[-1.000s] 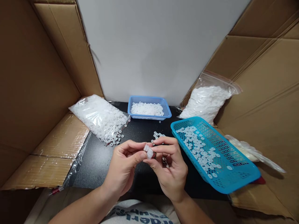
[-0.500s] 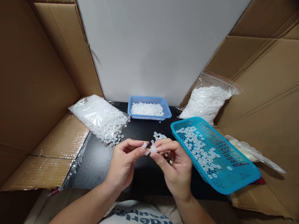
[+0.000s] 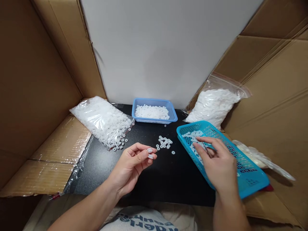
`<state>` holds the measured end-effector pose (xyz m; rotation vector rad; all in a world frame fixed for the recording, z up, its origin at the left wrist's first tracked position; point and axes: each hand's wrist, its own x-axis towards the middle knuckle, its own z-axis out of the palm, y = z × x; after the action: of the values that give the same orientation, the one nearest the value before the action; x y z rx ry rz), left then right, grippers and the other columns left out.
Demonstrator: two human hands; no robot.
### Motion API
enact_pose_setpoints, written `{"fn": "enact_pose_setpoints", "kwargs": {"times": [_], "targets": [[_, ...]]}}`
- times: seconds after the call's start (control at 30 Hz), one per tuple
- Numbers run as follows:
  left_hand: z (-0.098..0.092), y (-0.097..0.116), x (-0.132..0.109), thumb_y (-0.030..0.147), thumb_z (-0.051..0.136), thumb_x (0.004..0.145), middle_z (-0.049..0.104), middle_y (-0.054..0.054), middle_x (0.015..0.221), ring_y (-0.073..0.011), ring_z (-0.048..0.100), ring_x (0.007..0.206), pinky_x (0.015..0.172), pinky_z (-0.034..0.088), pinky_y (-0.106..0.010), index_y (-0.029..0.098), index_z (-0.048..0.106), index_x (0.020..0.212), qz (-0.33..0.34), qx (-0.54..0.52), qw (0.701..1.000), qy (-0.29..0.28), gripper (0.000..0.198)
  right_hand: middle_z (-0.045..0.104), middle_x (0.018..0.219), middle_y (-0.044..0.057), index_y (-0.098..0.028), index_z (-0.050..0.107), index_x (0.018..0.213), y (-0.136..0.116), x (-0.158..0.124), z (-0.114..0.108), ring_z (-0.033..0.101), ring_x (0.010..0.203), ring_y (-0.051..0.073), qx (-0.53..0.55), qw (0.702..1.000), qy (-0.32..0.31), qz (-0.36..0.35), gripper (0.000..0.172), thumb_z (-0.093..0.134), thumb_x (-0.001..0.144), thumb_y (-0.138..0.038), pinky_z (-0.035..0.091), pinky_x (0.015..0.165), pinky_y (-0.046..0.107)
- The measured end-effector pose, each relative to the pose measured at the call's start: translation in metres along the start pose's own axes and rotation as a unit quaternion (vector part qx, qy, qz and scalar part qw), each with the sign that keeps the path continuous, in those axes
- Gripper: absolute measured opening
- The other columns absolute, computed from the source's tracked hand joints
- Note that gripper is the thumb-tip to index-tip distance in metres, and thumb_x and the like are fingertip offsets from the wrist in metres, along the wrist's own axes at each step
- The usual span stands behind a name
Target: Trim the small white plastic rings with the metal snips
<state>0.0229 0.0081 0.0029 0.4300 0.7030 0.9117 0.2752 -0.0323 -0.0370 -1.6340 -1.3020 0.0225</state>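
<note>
We see white pieces [image 3: 149, 150] pinched between thumb and fingers of our left hand [image 3: 130, 165]; a slack pinch could drop them onto the black table [image 3: 168, 183], near the loose rings [image 3: 165, 142]. Our right hand [image 3: 222, 165] hovers over the turquoise basket [image 3: 256, 185]; a low wrist might knock it and spill its rings. Left forearm slants inward; right fingers curl leftward, blurred, contents we cannot tell.
</note>
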Motion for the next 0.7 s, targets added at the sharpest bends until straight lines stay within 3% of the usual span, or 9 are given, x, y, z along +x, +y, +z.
{"fn": "enact_pose_setpoints", "kwargs": {"times": [0.1, 0.17, 0.33, 0.43, 0.53, 0.7], "targets": [[0.002, 0.001, -0.001, 0.022, 0.102, 0.057, 0.082, -0.007, 0.080, -0.0102, 0.073, 0.069, 0.067, 0.058, -0.015, 0.012, 0.078, 0.071, -0.005, 0.016, 1.000, 0.001, 0.030, 0.073, 0.109, 0.009, -0.027, 0.079, 0.108, -0.042, -0.008, 0.014, 0.065, 0.072, 0.018, 0.151, 0.976, -0.135, -0.083, 0.028, 0.078, 0.090, -0.048, 0.052, 0.056, 0.029], [0.002, 0.001, -0.002, 0.021, 0.101, 0.058, 0.081, -0.006, 0.079, -0.0109, 0.074, 0.070, 0.068, 0.058, -0.017, 0.012, 0.078, 0.071, -0.005, 0.030, 1.000, -0.004, 0.028, 0.073, 0.115, 0.009, -0.029, 0.077, 0.119, -0.063, -0.012, 0.023, 0.068, 0.075, 0.017, 0.201, 0.956, -0.180, -0.113, 0.034, 0.081, 0.088, -0.043, 0.055, 0.055, 0.028], [0.001, 0.000, -0.005, 0.021, 0.100, 0.061, 0.075, -0.002, 0.067, -0.0104, 0.070, 0.064, 0.067, 0.056, -0.019, 0.013, 0.073, 0.067, 0.016, 0.054, 0.998, -0.014, 0.029, 0.073, 0.113, 0.007, -0.031, 0.079, 0.113, -0.080, -0.014, 0.038, 0.074, 0.099, 0.022, 0.235, 0.939, -0.198, -0.152, 0.023, 0.079, 0.091, -0.032, 0.063, 0.073, 0.031], [-0.002, 0.001, -0.006, 0.022, 0.100, 0.060, 0.076, -0.001, 0.070, -0.0102, 0.069, 0.064, 0.066, 0.056, -0.019, 0.014, 0.073, 0.074, 0.027, 0.050, 0.998, -0.014, 0.032, 0.074, 0.108, 0.006, -0.029, 0.080, 0.103, -0.080, -0.015, 0.040, 0.073, 0.086, 0.019, 0.257, 0.936, -0.203, -0.130, 0.013, 0.080, 0.090, -0.027, 0.061, 0.066, 0.028], [-0.004, 0.002, -0.007, 0.026, 0.099, 0.064, 0.078, -0.002, 0.073, -0.0112, 0.069, 0.065, 0.067, 0.056, -0.021, 0.015, 0.074, 0.086, 0.018, 0.046, 0.998, -0.044, 0.035, 0.072, 0.106, 0.005, -0.027, 0.079, 0.096, -0.080, -0.019, 0.042, 0.061, 0.062, 0.012, 0.297, 0.929, -0.205, -0.082, 0.008, 0.081, 0.088, -0.028, 0.053, 0.052, 0.025], [-0.002, 0.001, -0.007, 0.026, 0.098, 0.067, 0.078, -0.003, 0.072, -0.0111, 0.069, 0.066, 0.068, 0.054, -0.020, 0.016, 0.073, 0.091, -0.001, 0.046, 0.996, -0.074, 0.036, 0.069, 0.104, 0.006, -0.026, 0.079, 0.090, -0.080, -0.024, 0.049, 0.051, 0.059, 0.010, 0.369, 0.906, -0.205, -0.026, 0.012, 0.084, 0.085, -0.035, 0.042, 0.047, 0.024]]}}
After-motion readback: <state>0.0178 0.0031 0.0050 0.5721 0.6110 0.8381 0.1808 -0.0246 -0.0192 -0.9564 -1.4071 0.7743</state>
